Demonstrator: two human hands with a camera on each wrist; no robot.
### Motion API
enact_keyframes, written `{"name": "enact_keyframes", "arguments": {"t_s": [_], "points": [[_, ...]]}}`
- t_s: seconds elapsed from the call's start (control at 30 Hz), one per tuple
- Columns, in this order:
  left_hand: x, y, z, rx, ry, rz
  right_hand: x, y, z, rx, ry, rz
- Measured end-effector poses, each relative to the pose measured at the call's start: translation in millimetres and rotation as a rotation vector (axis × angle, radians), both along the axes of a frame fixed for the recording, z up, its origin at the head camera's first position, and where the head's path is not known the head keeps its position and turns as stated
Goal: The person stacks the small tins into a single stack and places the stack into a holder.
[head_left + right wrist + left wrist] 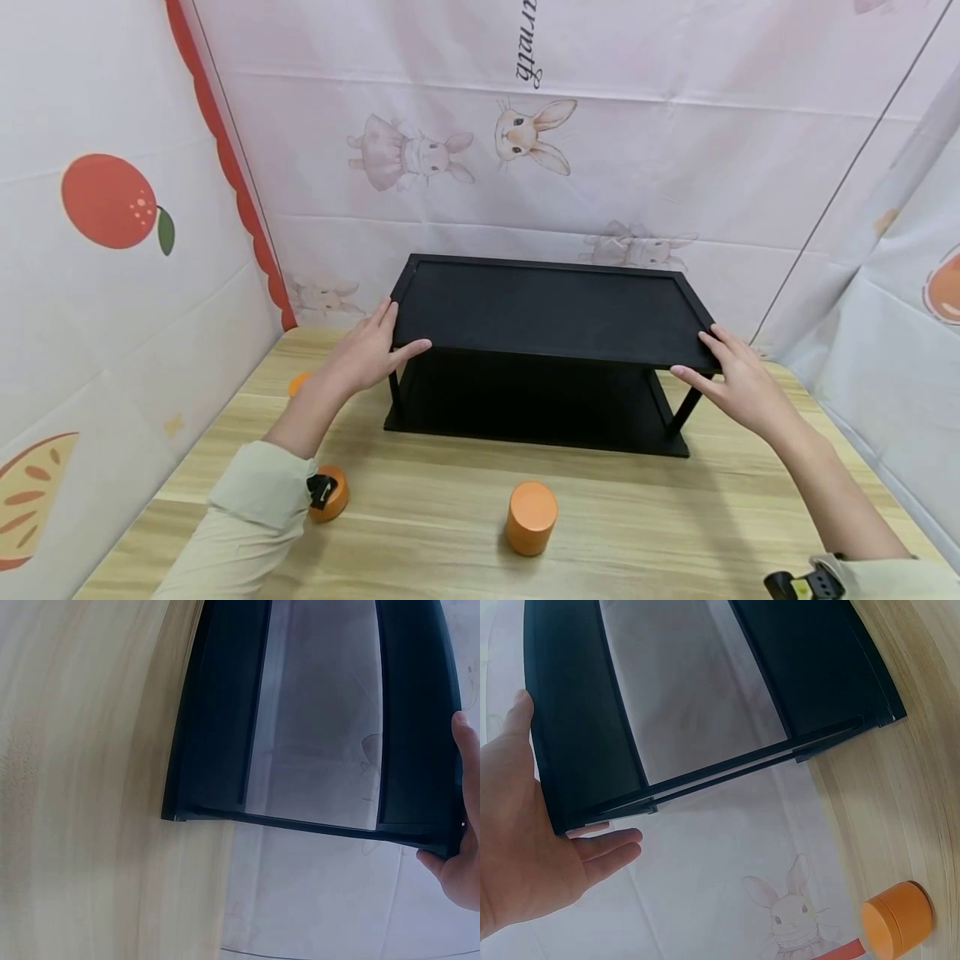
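Note:
A black two-tier shelf (555,308) stands on the wooden table, its lower board (525,404) joined to the top by thin side posts. My left hand (367,350) holds the top board's front left corner, thumb along the front edge and fingers at the side. At the front right corner, my right hand (738,379) grips the same board in the same way. The left wrist view shows the left hand (532,840) around the corner of the shelf (577,697). Part of the right hand (465,840) appears at the edge of the shelf (416,712) in the right wrist view.
An orange cylinder (532,517) stands on the table (600,525) in front of the shelf. Another orange round piece (336,496) is partly hidden by the left cuff, and a third (297,383) peeks out behind the left forearm. Printed cloth (450,192) hangs behind and at both sides.

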State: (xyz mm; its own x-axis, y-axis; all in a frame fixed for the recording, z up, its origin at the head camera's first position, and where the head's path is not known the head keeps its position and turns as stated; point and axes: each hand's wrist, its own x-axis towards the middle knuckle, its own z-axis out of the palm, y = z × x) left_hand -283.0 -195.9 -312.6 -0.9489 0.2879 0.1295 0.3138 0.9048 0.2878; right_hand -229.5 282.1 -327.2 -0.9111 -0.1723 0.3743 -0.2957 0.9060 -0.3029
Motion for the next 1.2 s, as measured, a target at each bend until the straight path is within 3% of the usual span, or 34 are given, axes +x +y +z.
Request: {"name": "enact_keyframes", "arguments": {"t_s": [1.2], "points": [[-0.3, 0.2, 1.3, -0.012, 0.003, 0.005, -2.4, 1.0, -0.9, -0.011, 0.006, -0.003]]}}
